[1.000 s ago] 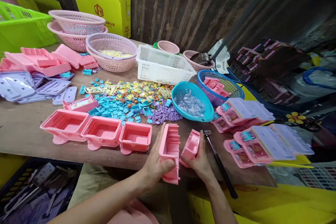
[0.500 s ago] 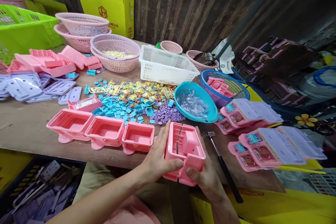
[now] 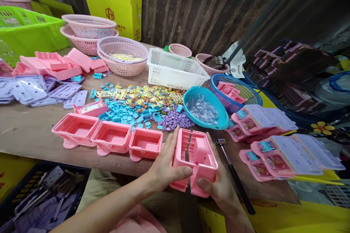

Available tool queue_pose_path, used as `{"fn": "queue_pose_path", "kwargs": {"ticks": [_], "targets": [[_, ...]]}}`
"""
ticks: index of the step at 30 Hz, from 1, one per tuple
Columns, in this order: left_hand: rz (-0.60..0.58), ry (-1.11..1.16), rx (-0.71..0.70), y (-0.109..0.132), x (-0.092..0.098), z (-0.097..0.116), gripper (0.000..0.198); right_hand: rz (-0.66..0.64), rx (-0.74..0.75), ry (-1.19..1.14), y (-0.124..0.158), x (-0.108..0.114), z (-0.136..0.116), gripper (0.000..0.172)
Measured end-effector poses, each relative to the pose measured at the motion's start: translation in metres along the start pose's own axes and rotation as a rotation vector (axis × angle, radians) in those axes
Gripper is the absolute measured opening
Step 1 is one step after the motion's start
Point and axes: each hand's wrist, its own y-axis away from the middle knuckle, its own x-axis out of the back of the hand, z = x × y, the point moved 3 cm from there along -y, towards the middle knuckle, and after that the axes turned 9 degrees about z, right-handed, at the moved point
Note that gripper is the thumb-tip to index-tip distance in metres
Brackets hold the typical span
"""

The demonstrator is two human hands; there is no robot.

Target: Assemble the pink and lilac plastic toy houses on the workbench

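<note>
Both of my hands grip one pink plastic housing (image 3: 194,156) at the near edge of the wooden table (image 3: 27,134). My left hand (image 3: 166,164) wraps its left side, thumb pressed on the front wall. My right hand (image 3: 218,185) clasps its right side from below, thumb on the front. The housing's two halves sit pushed together, with a dark seam down the middle. Three open pink housings (image 3: 112,138) stand in a row just to its left.
A black-handled hammer (image 3: 236,178) lies right of my hands. Behind are piles of small blue, purple and yellow parts (image 3: 142,107), a blue bowl of clear pieces (image 3: 205,111), pink baskets (image 3: 123,52), a white crate (image 3: 175,69) and finished pink toys (image 3: 273,149) at right.
One second ago my hands held two separate pink halves apart. They have been brought together into one housing, now held slightly lower and tilted toward me.
</note>
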Motion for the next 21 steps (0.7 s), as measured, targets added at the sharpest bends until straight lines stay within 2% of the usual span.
{"fn": "queue_pose_path", "kwargs": {"ticks": [5, 10, 21], "targets": [[0.004, -0.004, -0.012, -0.0002, 0.0005, -0.001, 0.109, -0.059, -0.051, -0.031, 0.0001, 0.0002, 0.0027, 0.106], [-0.016, -0.046, -0.048, -0.001, 0.0014, -0.0013, 0.109, -0.074, -0.009, 0.022, -0.0011, 0.0029, -0.0001, 0.105], [-0.072, -0.13, -0.03, 0.0004, 0.0071, 0.0015, 0.113, -0.077, 0.037, 0.056, -0.0016, 0.0047, -0.0009, 0.104]]}}
